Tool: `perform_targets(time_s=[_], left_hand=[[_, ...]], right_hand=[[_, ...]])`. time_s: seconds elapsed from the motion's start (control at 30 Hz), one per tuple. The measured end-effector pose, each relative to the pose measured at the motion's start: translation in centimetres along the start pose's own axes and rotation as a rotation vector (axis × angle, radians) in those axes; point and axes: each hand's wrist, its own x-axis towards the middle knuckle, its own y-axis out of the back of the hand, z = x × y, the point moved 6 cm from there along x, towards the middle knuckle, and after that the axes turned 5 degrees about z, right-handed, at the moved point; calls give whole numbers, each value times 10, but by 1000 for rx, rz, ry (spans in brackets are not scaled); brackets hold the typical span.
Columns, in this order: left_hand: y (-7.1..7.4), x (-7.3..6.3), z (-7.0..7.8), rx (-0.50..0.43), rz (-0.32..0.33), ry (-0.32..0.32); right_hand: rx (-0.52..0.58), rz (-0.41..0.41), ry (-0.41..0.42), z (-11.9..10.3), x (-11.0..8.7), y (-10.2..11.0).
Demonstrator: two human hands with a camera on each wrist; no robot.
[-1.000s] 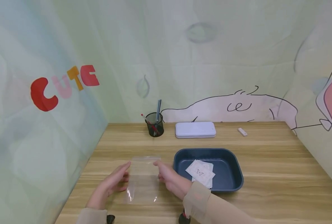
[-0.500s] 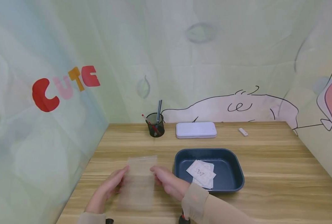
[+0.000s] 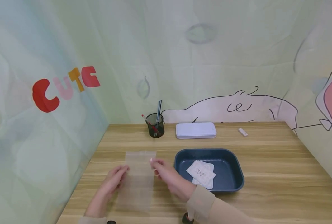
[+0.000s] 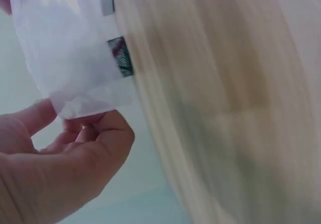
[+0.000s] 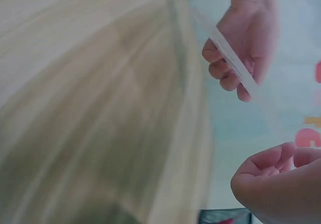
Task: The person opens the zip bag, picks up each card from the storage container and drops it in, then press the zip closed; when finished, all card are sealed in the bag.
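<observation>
clr plastic bag (image 3: 139, 186) held up btwn hands over tabletop (image 3: 281, 168), just L of navy tray (image 3: 226, 172) | L hand (image 3: 112, 180) pinching bag's L edge; R hand (image 3: 168, 177) pinching R edge nr top | in tray: wht pkts (image 3: 202, 172), butterfly print | behind: blk mesh cup (image 3: 156, 129) w/ pens, wht case (image 3: 196, 131), sm wht block (image 3: 243, 132)

Looks like a study nook w/ kids'-rm decor; home or set, can't tell. Wood-grain worktop (image 3: 275, 165) under the L grip (image 3: 112, 180) & R grip (image 3: 168, 176); creased cartoon-print backdrop (image 3: 168, 68) beyond & either side; "CUTE" lettering (image 3: 69, 91) up & L of L grip; mesh pen cup (image 3: 156, 130) & white case (image 3: 196, 130) past R grip.
</observation>
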Motion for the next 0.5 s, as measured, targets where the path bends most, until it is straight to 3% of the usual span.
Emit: perform_targets(time_s=[0.2, 0.37, 0.5], left_hand=[[-7, -11, 32, -56, 65, -133], [-21, -29, 67, -116, 94, -289], [-33, -41, 93, -105, 93, -423]], right_hand=[[-13, -2, 37, -29, -9, 19], [-43, -3, 109, -52, -21, 41], [-89, 11, 189, -66, -35, 61]])
